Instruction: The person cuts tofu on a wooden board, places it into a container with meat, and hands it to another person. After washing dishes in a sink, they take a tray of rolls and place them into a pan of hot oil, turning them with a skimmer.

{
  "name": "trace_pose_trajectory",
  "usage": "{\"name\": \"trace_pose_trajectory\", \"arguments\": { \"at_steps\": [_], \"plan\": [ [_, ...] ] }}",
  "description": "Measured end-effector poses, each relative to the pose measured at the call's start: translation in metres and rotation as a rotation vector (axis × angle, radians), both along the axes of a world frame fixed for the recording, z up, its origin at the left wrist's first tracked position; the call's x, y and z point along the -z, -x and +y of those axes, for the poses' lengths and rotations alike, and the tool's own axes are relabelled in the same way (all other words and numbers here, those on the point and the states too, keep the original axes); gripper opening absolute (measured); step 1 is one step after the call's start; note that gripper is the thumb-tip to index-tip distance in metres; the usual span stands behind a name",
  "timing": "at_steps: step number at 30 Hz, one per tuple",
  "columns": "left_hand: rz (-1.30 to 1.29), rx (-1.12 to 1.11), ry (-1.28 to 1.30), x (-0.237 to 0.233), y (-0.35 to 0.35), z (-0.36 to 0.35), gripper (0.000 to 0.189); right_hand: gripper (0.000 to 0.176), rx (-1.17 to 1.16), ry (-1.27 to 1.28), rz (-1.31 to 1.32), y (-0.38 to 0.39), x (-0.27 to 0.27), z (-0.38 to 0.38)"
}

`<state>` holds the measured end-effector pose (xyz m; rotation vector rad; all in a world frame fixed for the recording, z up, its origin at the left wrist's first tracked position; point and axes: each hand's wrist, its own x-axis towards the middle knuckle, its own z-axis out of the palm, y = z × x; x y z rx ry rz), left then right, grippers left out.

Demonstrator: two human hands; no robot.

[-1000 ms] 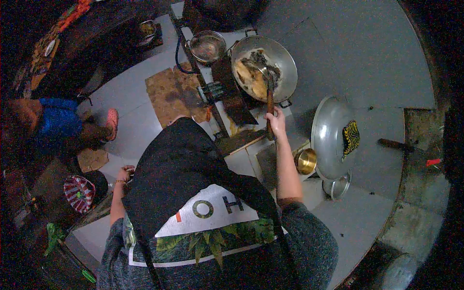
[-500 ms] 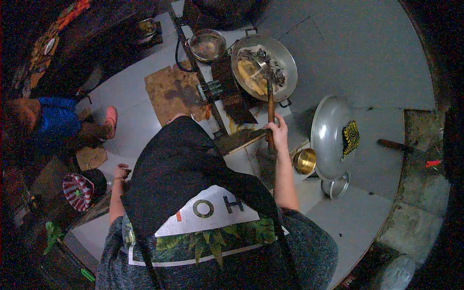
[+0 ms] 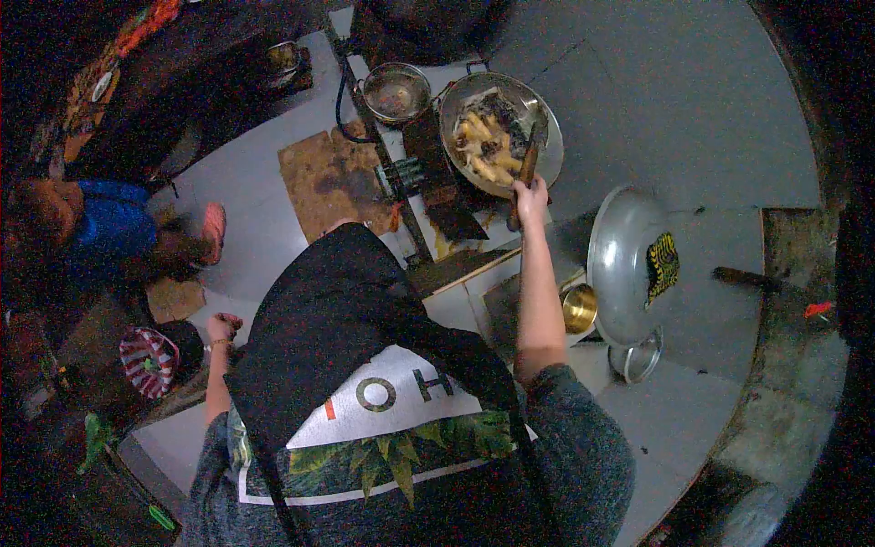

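Note:
My right hand is closed around the wooden handle of a spatula. The spatula's metal blade rests inside a wide two-handled wok, toward its right side. Golden battered pieces lie in foamy oil in the wok. My left hand hangs low at my left side, fingers curled in with nothing showing in them, near a red-and-white striped cloth item.
Left of the wok stand a metal strainer bowl and a stained cardboard piece. A large lid with a patterned cloth, a brass-coloured pot and a knife are to the right. Another person's leg with a pink clog is at left.
My right hand has moved forward with the spatula, whose blade shifted from mid-wok to its right side. More golden pieces now show. The fingers of my left hand have curled in.

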<state>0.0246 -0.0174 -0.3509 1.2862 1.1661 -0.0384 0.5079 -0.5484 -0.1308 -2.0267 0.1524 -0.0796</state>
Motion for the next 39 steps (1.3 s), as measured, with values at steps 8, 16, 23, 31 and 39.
{"name": "trace_pose_trajectory", "arguments": {
  "at_steps": [8,16,23,31,39],
  "plan": [
    [0.683,0.522,-0.587,-0.027,-0.016,-0.011,0.023,0.053,0.000,0.274,0.123,-0.008,-0.004,-0.006],
    [0.688,0.856,-0.568,0.019,0.011,0.022,0.033,0.059,-0.122,0.057,0.202,0.038,0.024,-0.021],
    [0.668,0.674,-0.433,0.006,-0.004,0.002,0.036,0.059,-0.159,0.056,0.200,0.072,-0.007,-0.003],
    [0.416,0.832,-0.544,0.066,0.029,0.021,0.031,0.058,-0.122,0.143,-0.039,0.105,-0.016,-0.009],
    [0.563,0.339,-0.240,0.032,-0.001,-0.002,0.024,0.053,-0.045,-0.227,0.347,0.072,-0.017,-0.045]
  ]
}}
